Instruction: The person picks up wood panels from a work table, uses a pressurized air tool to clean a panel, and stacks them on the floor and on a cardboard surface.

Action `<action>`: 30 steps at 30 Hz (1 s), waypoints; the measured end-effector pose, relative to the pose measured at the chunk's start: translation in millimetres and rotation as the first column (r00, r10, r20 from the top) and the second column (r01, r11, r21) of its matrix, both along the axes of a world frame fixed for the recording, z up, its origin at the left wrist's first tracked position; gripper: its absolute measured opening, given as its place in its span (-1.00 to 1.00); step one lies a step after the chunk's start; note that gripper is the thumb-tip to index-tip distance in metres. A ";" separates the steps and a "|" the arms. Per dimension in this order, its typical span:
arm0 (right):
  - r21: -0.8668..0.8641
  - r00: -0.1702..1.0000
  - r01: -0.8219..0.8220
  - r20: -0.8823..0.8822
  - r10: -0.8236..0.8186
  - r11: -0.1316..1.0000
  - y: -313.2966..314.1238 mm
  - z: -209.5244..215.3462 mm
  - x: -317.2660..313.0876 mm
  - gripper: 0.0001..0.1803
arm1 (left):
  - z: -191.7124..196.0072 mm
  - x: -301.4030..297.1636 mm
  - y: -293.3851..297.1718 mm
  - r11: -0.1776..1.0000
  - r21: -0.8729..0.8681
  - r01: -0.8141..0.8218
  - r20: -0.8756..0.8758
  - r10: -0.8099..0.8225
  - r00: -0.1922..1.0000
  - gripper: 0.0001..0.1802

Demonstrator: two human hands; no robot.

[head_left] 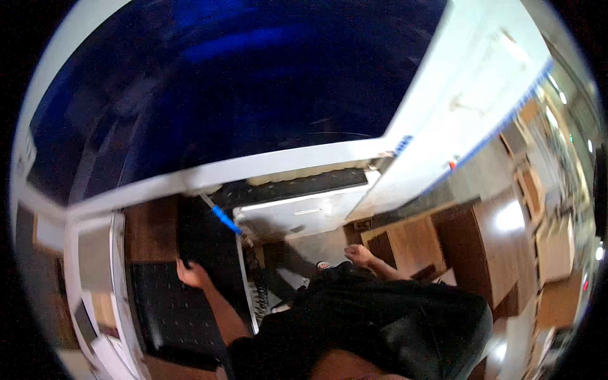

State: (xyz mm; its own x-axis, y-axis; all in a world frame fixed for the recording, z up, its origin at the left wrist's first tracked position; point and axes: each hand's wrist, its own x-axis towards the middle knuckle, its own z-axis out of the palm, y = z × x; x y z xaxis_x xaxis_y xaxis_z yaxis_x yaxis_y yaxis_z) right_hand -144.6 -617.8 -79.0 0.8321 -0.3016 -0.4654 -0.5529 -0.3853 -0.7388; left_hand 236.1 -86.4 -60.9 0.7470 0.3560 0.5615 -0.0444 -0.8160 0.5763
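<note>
My left hand (192, 275) reaches out over a black, dotted machine bed (171, 310), its fingers apart and slightly bent. They are close to the near edge of a brown wood-look board (151, 231); whether they touch it, I cannot tell. Nothing shows in that hand. My right hand (359, 254) is held in front of my body, fingers curled in, with no object visible in it. To its right lie brown wood-look panels (415, 246). A blue-handled rod (226, 218) slants down from the machine frame beside the bed.
Ahead rises a large white machine housing (468, 95) with a dark blue window (266, 82). Beneath it sits a pale, open flap (304, 212). Brown boards are stacked on the right (500, 247), with cardboard-coloured pieces (554, 253) farther out. A white-framed unit (95, 253) stands at left.
</note>
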 end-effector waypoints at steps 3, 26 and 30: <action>0.143 0.962 0.237 0.102 -0.252 0.961 -60.9 -13.8 -30.8 -0.56 | -4.5 -20.0 -47.4 0.984 0.106 0.146 -0.037 -0.143 0.989 -0.76; 0.580 -0.100 0.798 0.394 -0.914 0.163 -611.5 61.3 -161.6 -0.60 | 41.4 -276.3 -92.2 0.954 0.300 0.033 -0.526 0.136 0.839 -0.13; 0.569 -0.004 0.789 0.379 -0.925 0.229 -625.4 83.5 -161.8 -0.63 | 39.5 -278.1 -103.9 0.962 0.272 -0.010 -0.630 0.186 0.754 -0.03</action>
